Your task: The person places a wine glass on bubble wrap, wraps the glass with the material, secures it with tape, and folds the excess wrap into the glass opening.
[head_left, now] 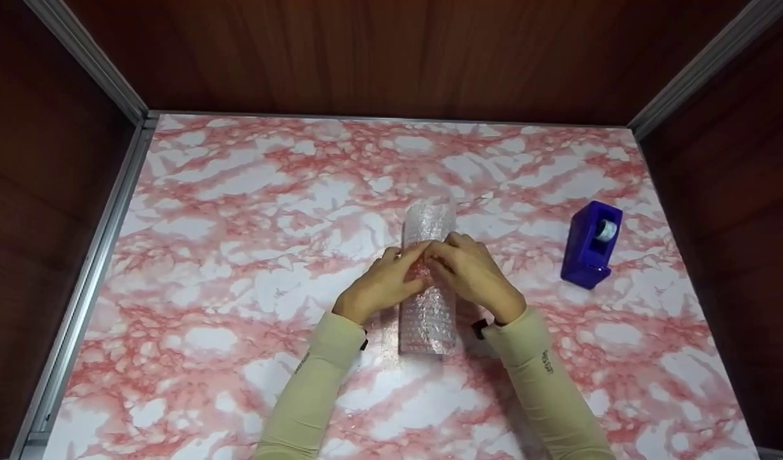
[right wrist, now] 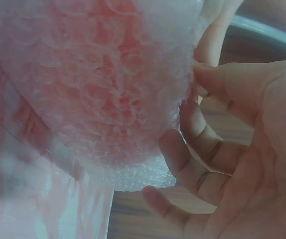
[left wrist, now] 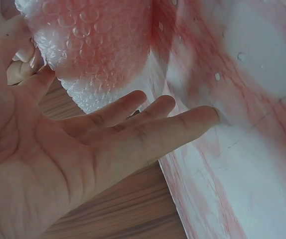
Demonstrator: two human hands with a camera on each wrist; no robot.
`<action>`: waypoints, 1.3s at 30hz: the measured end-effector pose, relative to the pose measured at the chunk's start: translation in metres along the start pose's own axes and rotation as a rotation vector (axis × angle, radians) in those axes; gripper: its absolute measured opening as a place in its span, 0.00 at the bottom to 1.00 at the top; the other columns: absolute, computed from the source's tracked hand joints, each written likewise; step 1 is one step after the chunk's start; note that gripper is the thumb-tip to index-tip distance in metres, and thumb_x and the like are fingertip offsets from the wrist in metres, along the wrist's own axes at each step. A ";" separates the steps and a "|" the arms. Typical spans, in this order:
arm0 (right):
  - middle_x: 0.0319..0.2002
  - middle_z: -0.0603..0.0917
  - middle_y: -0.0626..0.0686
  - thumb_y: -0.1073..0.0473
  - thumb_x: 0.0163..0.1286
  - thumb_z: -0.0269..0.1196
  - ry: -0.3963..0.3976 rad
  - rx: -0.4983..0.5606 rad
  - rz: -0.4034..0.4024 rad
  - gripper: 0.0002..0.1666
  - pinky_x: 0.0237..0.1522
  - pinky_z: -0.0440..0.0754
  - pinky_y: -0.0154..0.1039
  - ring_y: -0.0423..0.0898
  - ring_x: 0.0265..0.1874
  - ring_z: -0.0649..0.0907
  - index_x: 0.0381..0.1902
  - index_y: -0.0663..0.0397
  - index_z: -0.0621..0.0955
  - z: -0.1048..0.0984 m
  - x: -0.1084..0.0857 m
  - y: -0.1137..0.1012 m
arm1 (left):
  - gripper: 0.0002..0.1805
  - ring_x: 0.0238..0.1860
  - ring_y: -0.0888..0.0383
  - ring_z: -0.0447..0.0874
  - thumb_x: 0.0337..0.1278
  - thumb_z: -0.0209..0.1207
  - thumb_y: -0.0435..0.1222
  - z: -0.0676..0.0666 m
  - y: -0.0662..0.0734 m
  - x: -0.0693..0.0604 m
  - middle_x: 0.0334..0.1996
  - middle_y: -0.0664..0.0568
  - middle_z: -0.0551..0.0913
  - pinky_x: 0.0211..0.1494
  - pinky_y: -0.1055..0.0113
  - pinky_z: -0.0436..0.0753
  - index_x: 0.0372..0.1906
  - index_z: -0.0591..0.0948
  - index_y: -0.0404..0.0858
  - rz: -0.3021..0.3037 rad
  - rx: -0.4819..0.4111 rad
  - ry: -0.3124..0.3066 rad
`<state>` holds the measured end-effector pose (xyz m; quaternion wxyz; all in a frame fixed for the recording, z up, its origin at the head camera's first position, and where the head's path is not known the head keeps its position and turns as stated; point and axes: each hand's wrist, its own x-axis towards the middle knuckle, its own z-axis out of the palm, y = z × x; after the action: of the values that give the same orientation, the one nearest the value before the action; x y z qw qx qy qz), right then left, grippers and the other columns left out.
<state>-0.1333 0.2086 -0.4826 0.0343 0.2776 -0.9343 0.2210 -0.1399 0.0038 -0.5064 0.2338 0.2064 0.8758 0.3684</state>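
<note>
A clear bubble-wrap roll [head_left: 427, 326] lies lengthwise on the table, with something reddish inside. My left hand [head_left: 385, 281] rests at its left side, the thumb and index finger over the top of the roll. In the left wrist view the other fingers [left wrist: 148, 132] of that hand stretch out straight below the bubble wrap [left wrist: 98, 45]. From the right side my right hand [head_left: 471, 271] reaches over the roll, fingers bent. Its thumb and index finger pinch at the surface of the bubble wrap [right wrist: 93, 89] in the right wrist view; what lies between their tips is hidden.
On the right part of the table stands a purple tape dispenser [head_left: 586, 249] with a tape roll [head_left: 605, 230] in it. The red-and-white marbled table [head_left: 238, 255] is bordered by dark wooden panels [head_left: 391, 57] at the back and both sides, with metal framing [head_left: 91, 262].
</note>
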 end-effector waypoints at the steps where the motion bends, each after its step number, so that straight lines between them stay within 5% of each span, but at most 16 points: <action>1: 0.30 0.71 0.49 0.57 0.73 0.63 0.006 -0.014 0.001 0.05 0.32 0.69 0.47 0.49 0.29 0.71 0.42 0.51 0.83 0.001 0.000 0.000 | 0.40 0.69 0.36 0.64 0.69 0.55 0.59 0.000 0.000 0.000 0.73 0.37 0.56 0.61 0.39 0.72 0.79 0.50 0.70 0.003 0.001 -0.001; 10: 0.29 0.75 0.51 0.59 0.67 0.69 0.172 -0.126 -0.101 0.05 0.27 0.73 0.48 0.49 0.25 0.74 0.39 0.53 0.85 0.011 -0.002 0.003 | 0.40 0.64 0.41 0.71 0.69 0.57 0.54 0.001 0.002 0.002 0.70 0.39 0.60 0.60 0.46 0.75 0.79 0.51 0.67 0.008 -0.015 -0.002; 14: 0.32 0.76 0.52 0.57 0.64 0.72 0.203 -0.117 -0.060 0.16 0.30 0.75 0.48 0.49 0.27 0.76 0.45 0.56 0.80 0.010 -0.002 0.006 | 0.40 0.64 0.40 0.71 0.68 0.57 0.57 0.002 0.002 0.002 0.70 0.38 0.61 0.60 0.47 0.75 0.79 0.51 0.69 0.013 -0.006 0.005; 17: 0.36 0.77 0.55 0.52 0.63 0.73 0.173 0.030 0.039 0.29 0.30 0.77 0.46 0.51 0.30 0.77 0.54 0.58 0.74 0.010 -0.001 0.013 | 0.40 0.66 0.39 0.69 0.67 0.55 0.60 0.001 0.002 0.002 0.70 0.38 0.60 0.61 0.45 0.74 0.78 0.50 0.73 0.001 -0.018 -0.004; 23: 0.46 0.73 0.58 0.34 0.58 0.72 0.043 0.452 0.436 0.57 0.37 0.79 0.45 0.51 0.40 0.78 0.73 0.55 0.59 0.025 -0.002 0.034 | 0.39 0.66 0.39 0.69 0.68 0.56 0.58 -0.002 -0.001 -0.001 0.68 0.37 0.62 0.61 0.44 0.74 0.78 0.52 0.71 0.015 -0.014 0.019; 26: 0.49 0.76 0.59 0.29 0.56 0.70 -0.020 0.567 0.570 0.66 0.43 0.80 0.48 0.53 0.44 0.80 0.78 0.54 0.51 0.033 -0.002 0.039 | 0.39 0.66 0.39 0.69 0.68 0.57 0.56 -0.002 -0.003 -0.002 0.68 0.36 0.62 0.62 0.44 0.73 0.78 0.53 0.69 0.040 -0.009 0.044; 31: 0.54 0.78 0.62 0.28 0.54 0.70 -0.071 0.674 0.653 0.66 0.49 0.80 0.51 0.55 0.48 0.82 0.78 0.49 0.50 0.039 -0.002 0.038 | 0.38 0.69 0.38 0.64 0.68 0.57 0.56 0.001 -0.007 -0.006 0.72 0.37 0.57 0.61 0.44 0.74 0.79 0.54 0.67 0.054 0.005 0.094; 39: 0.69 0.68 0.61 0.34 0.57 0.73 -0.033 0.789 0.647 0.62 0.51 0.80 0.51 0.56 0.53 0.81 0.77 0.48 0.52 0.044 -0.002 0.036 | 0.31 0.62 0.42 0.71 0.65 0.59 0.56 0.005 -0.008 -0.010 0.67 0.43 0.60 0.49 0.51 0.81 0.70 0.65 0.59 0.101 0.083 0.221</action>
<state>-0.1478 0.2172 -0.5370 -0.1579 -0.0308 -0.8182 0.5519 -0.1305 -0.0040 -0.5130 0.1080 0.2180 0.8992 0.3637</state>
